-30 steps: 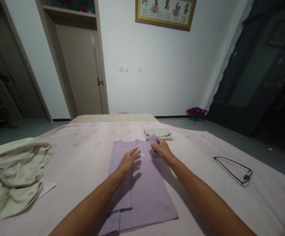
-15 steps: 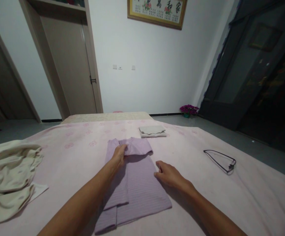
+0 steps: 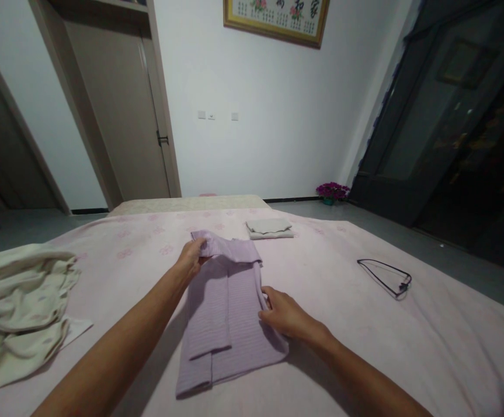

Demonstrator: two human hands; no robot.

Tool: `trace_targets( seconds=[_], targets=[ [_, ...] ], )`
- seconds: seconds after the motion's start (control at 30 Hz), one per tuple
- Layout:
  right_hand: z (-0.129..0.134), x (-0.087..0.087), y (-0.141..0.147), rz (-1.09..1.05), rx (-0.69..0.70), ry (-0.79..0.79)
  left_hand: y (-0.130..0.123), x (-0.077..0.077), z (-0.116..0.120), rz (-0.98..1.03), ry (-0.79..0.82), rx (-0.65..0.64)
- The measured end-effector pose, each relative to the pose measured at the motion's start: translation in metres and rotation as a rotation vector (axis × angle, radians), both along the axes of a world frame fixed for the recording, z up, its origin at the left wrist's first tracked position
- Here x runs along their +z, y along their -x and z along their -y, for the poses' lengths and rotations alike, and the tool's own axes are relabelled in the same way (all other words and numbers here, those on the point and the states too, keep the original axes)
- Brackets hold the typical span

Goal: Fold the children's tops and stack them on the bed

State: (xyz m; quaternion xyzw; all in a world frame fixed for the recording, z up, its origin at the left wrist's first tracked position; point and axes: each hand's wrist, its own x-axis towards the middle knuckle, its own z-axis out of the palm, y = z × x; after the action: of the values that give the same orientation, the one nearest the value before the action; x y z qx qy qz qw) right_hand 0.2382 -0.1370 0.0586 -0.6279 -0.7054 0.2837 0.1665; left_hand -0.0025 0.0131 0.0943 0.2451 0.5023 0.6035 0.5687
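Open sheet point(image 3: 321, 301) before black hanger point(image 3: 386, 278)

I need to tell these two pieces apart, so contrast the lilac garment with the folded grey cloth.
The lilac garment is partly folded with uneven edges; the grey cloth is a small, compact bundle. The lilac garment is gripped by both hands, left and right; the grey cloth lies untouched beyond it. Both are on the pink bedspread.

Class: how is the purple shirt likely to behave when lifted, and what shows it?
The shirt is probably floppy: its edge bends at the right hand. It looks thin, so likely light for its size. Its loose folds may slip open.
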Motion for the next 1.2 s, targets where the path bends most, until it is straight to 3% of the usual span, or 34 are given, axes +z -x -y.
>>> trace_targets(
  seconds=[0.13, 0.33, 0.5, 0.6, 0.67, 0.73, 0.77, 0.83, 1.0, 1.2],
  targets=[
    [-0.004, 0.009, 0.032, 0.169, 0.088, -0.04, 0.012, 0.005, 0.005, -0.03, -0.012, 0.003],
    [0.0, 0.005, 0.062, 0.334, 0.175, -0.039, 0.023, 0.012, 0.015, -0.148, -0.104, -0.016],
    [0.018, 0.001, 0.061, 0.336, 0.201, -0.115, 0.024, 0.012, 0.027, -0.288, -0.215, -0.099],
    [0.013, -0.004, 0.048, 0.259, 0.201, -0.143, 0.022, 0.008, 0.047, -0.41, -0.309, -0.191],
    [-0.004, -0.008, 0.035, 0.089, 0.124, -0.154, 0.021, 0.004, 0.066, -0.662, -0.466, -0.294],
    [-0.032, -0.011, 0.022, -0.209, -0.025, -0.122, 0.018, 0.0, 0.087, -0.981, -0.628, -0.394],
    [-0.048, -0.012, 0.018, -0.396, -0.107, -0.044, 0.016, -0.003, 0.096, -1.108, -0.676, -0.432],
    [-0.08, -0.013, 0.012, -0.512, -0.167, 0.002, 0.012, -0.006, 0.11, -1.241, -0.701, -0.47],
    [-0.144, -0.011, 0.018, -0.638, -0.2, -0.001, 0.007, -0.004, 0.117, -1.236, -0.67, -0.418],
    [-0.181, -0.021, 0.044, -0.684, -0.208, 0.062, 0.018, 0.019, 0.092, -1.055, -0.58, -0.194]
  ],
)
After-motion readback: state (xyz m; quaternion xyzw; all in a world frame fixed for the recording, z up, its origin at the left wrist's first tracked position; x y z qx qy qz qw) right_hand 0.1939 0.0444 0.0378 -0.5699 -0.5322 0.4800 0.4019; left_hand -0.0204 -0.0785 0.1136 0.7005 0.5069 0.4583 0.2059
